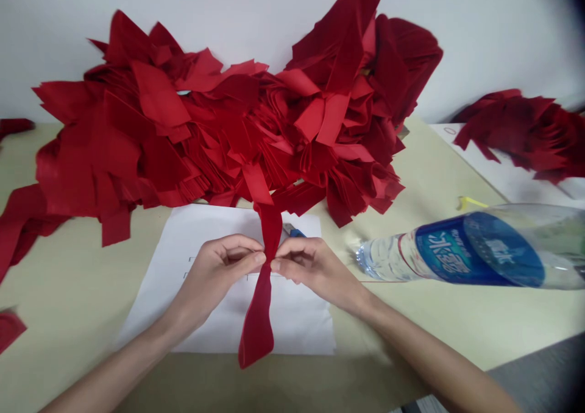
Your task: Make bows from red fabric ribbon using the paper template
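Both hands pinch one red ribbon (259,321) at its narrowed middle, above a sheet of white paper (301,328). My left hand (227,262) grips it from the left between thumb and fingertips. From the right, my right hand (315,267) pinches the same spot, its fingertips close to those of the left. The ribbon's lower part hangs toward me in a widened loop, and its upper part reaches up to the red pile. Partly hidden behind my right hand lies a blue-handled tool (294,231) on the paper.
A large heap of red ribbon pieces (219,127) spans the back of the table against the wall. On the right a water bottle (475,248) lies on its side, with a small yellow object (470,203) behind it. Another red pile (525,130) rests on white paper at far right.
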{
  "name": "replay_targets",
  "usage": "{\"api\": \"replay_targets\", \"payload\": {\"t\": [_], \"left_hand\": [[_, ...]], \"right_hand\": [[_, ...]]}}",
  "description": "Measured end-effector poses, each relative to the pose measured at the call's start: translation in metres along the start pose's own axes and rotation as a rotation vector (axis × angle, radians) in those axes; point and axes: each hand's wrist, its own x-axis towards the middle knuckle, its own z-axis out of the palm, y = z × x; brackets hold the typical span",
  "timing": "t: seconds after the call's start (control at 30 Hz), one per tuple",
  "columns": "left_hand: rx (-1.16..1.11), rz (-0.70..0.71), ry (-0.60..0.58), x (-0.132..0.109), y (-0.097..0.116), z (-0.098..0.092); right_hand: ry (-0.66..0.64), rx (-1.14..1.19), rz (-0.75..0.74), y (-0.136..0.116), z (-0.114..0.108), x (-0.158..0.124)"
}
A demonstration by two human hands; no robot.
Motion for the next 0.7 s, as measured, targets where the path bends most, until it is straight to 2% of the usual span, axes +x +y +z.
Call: {"api": "replay_targets", "payload": {"t": [0.2, 0.43, 0.7], "left_hand": [[-0.006, 0.002, -0.038, -0.0013, -0.0034, -0.0011], [-0.216, -0.108, -0.136, 0.0010, -0.0068, -0.0005], [-0.207, -0.121, -0.131, -0.0005, -0.0064, 0.0018]], "right_hand": [[0.009, 0.010, -0.032, 0.0035, -0.0003, -0.0009], [-0.010, 0.056, 0.031, 0.0028, -0.0015, -0.0002], [0.056, -0.012, -0.001, 0.0054, 0.0015, -0.0011]]}}
